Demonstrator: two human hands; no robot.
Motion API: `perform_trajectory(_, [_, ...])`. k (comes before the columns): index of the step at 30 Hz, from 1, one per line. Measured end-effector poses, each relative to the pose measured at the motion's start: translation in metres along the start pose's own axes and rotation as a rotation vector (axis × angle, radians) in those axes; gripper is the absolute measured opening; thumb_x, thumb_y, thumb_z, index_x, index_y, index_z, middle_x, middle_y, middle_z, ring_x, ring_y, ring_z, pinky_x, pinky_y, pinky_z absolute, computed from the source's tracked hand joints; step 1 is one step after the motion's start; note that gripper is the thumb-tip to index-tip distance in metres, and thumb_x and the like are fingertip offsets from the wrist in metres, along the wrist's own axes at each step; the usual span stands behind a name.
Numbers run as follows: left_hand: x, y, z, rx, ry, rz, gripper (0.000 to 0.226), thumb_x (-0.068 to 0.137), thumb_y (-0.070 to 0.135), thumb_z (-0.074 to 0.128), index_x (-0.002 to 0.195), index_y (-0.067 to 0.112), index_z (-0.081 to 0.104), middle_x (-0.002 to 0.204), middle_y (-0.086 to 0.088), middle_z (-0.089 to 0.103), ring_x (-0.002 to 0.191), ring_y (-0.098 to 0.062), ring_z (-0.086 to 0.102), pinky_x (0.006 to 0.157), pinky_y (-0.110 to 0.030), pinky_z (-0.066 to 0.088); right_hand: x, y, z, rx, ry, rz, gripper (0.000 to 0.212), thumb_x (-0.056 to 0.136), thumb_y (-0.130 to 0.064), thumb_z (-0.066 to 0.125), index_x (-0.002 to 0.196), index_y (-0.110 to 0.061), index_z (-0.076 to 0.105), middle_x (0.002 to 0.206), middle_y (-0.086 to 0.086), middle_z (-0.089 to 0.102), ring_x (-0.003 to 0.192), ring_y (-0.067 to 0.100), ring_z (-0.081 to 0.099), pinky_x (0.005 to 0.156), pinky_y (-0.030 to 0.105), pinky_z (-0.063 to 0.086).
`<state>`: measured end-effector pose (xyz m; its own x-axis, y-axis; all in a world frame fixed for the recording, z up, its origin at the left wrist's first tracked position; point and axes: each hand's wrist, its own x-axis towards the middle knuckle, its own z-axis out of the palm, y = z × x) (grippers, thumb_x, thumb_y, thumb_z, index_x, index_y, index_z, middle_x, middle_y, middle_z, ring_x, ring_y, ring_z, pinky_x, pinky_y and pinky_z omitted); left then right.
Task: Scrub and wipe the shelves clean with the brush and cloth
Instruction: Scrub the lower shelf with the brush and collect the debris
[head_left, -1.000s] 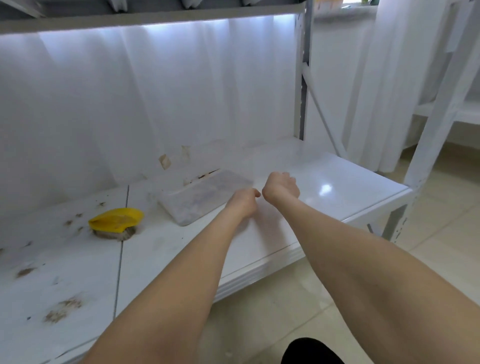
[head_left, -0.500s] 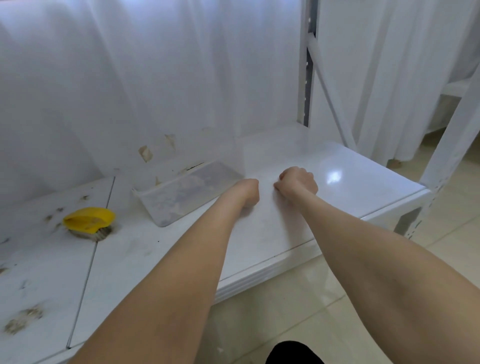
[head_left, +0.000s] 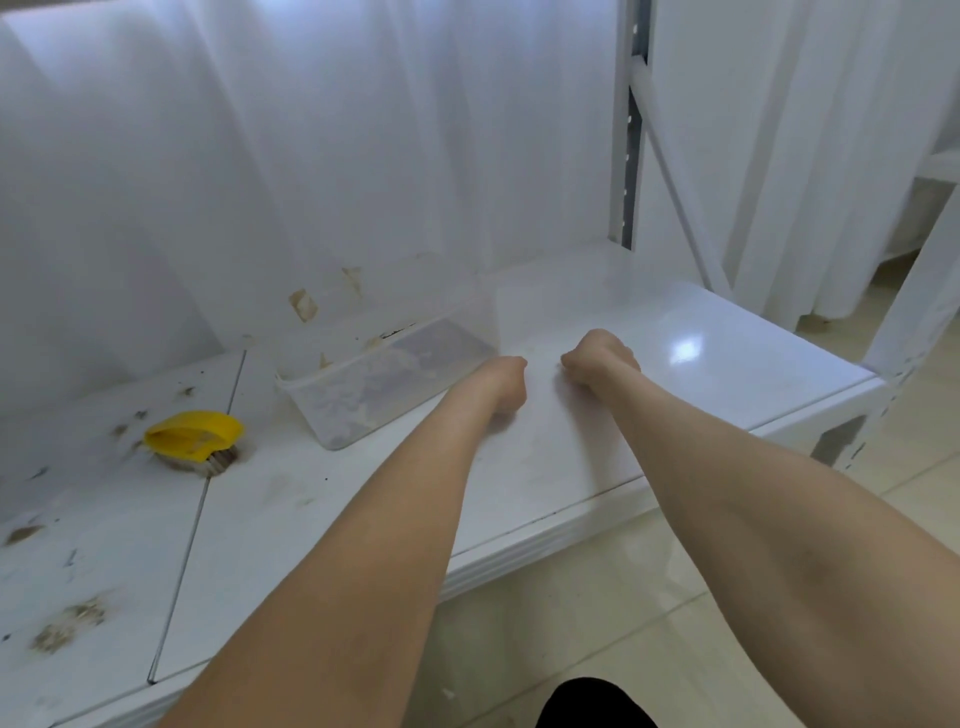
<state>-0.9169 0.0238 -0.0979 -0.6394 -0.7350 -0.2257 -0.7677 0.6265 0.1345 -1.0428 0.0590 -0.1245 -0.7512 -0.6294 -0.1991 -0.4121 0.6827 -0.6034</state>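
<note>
Left hand (head_left: 506, 384) and right hand (head_left: 597, 358): fisted, just apart, nothing visible inside, resting on shelf (head_left: 691, 384). Tub (head_left: 374, 395) at 10 o'clock; brush (head_left: 195, 434) at 9, well apart.

Both bare forearms stretch forward and converge, the left hand (head_left: 505, 383) and right hand (head_left: 597, 358) each curled into a fist, set close side by side with a narrow gap between them.
</note>
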Motion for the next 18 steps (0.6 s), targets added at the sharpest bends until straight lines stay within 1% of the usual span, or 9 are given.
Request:
perform_trajectory(4, [0.003,-0.003,0.004,-0.009,0.002,-0.006,0.043,0.095,0.007,0.038,0.137,0.002,0.037,0.142,-0.015,0.041,0.13,-0.03,0.04,0.105,-0.034,0.031,-0.005,-0.003,-0.01,0.284,-0.078,-0.04,0.018,0.095,-0.024,0.051,0.096,-0.007,0.048,0.092,0.01,0.052,0.084,0.026,0.052,0.069,0.028,0.041])
perform_trajectory(6, [0.0,-0.005,0.005,-0.048,-0.016,-0.007,0.047,0.095,0.01,0.042,0.14,0.005,0.036,0.143,-0.013,0.041,0.131,-0.029,0.04,0.106,-0.033,0.031,-0.014,-0.012,-0.015,0.492,-0.113,-0.075,0.017,0.095,-0.024,0.052,0.098,-0.007,0.053,0.089,0.008,0.053,0.082,0.024,0.055,0.065,0.029,0.044])
perform_trajectory(8, [-0.003,-0.006,0.004,-0.134,0.0,-0.002,0.052,0.094,0.012,0.047,0.143,0.008,0.034,0.143,-0.012,0.042,0.13,-0.027,0.043,0.108,-0.033,0.034,-0.023,-0.023,-0.014,0.588,-0.157,-0.171,0.013,0.093,-0.02,0.057,0.089,-0.008,0.058,0.087,0.008,0.055,0.084,0.021,0.056,0.068,0.028,0.047])
perform_trajectory(10, [-0.01,-0.008,-0.003,-0.226,0.159,0.023,0.043,0.092,0.012,0.047,0.135,0.011,0.047,0.134,-0.012,0.052,0.123,-0.027,0.05,0.101,-0.033,0.041,-0.033,-0.034,-0.011,0.656,-0.175,-0.248,0.015,0.089,-0.013,0.063,0.074,-0.012,0.059,0.081,0.008,0.06,0.08,0.019,0.058,0.062,0.021,0.049])
perform_trajectory(11, [-0.016,-0.012,-0.01,-0.19,0.317,0.04,0.035,0.091,0.013,0.046,0.124,0.013,0.056,0.125,-0.01,0.058,0.118,-0.027,0.053,0.093,-0.034,0.045,-0.038,-0.041,-0.009,0.694,-0.17,-0.266,0.015,0.086,-0.01,0.066,0.073,-0.013,0.06,0.078,0.008,0.062,0.077,0.018,0.06,0.061,0.02,0.049])
perform_trajectory(13, [-0.031,-0.027,-0.025,0.002,0.666,0.071,0.025,0.088,0.013,0.046,0.107,0.016,0.061,0.112,-0.005,0.061,0.109,-0.025,0.053,0.077,-0.034,0.042,-0.046,-0.052,-0.006,0.743,-0.134,-0.295,0.016,0.081,-0.003,0.07,0.073,-0.014,0.062,0.073,0.005,0.062,0.069,0.015,0.06,0.063,0.021,0.05])
perform_trajectory(14, [-0.037,-0.037,-0.033,0.087,0.803,0.089,0.024,0.085,0.013,0.048,0.105,0.017,0.06,0.109,-0.004,0.06,0.108,-0.024,0.052,0.074,-0.034,0.039,-0.049,-0.058,-0.005,0.75,-0.125,-0.31,0.017,0.08,-0.002,0.072,0.072,-0.014,0.062,0.07,0.003,0.062,0.065,0.013,0.059,0.064,0.022,0.05])
perform_trajectory(16, [-0.044,-0.059,-0.047,0.2,0.876,0.04,0.031,0.083,0.012,0.052,0.114,0.015,0.055,0.114,-0.005,0.056,0.11,-0.025,0.049,0.079,-0.033,0.039,-0.055,-0.067,0.001,0.722,-0.136,-0.347,0.019,0.08,-0.002,0.072,0.069,-0.014,0.062,0.067,0.0,0.06,0.06,0.011,0.057,0.064,0.023,0.05])
perform_trajectory(18, [-0.047,-0.075,-0.052,0.225,0.76,-0.103,0.042,0.086,0.012,0.052,0.127,0.011,0.047,0.124,-0.009,0.053,0.116,-0.027,0.047,0.087,-0.035,0.041,-0.062,-0.075,0.011,0.679,-0.16,-0.378,0.02,0.079,-0.002,0.073,0.067,-0.015,0.061,0.065,0.001,0.06,0.06,0.012,0.055,0.067,0.027,0.05])
